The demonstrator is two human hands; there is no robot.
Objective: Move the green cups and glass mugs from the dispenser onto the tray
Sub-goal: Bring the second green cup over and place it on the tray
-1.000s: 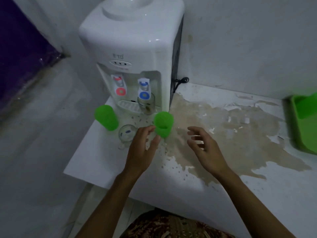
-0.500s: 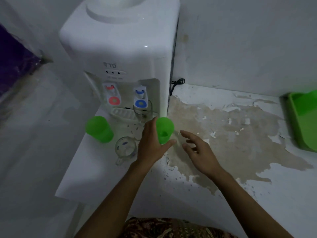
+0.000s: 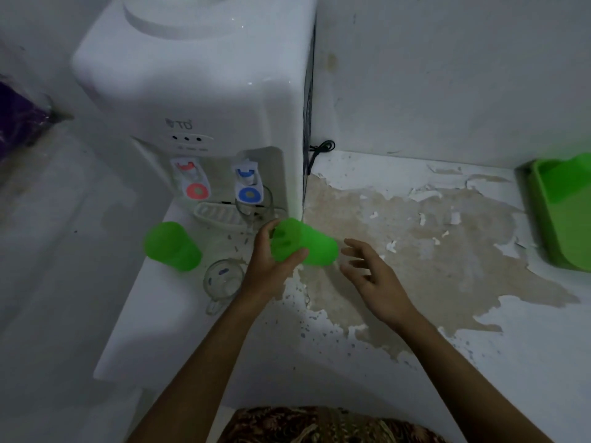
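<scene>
My left hand grips a green plastic cup, lifted and tipped with its base pointing right. Just right of that cup my right hand hovers with fingers spread, holding nothing. A second green cup stands on the counter left of the white water dispenser. A glass mug stands on the counter in front of the dispenser, close to my left wrist. Another glass mug sits under the blue tap. The green tray is at the far right edge, with a green cup on it.
The white counter has a large brown patch of peeled surface between the dispenser and the tray. A black cable runs behind the dispenser along the wall. The counter's left edge drops off beside the dispenser.
My left hand has closed around the green cup, lifted it off the counter and tipped it sideways. My right hand has stayed open close beside it.
</scene>
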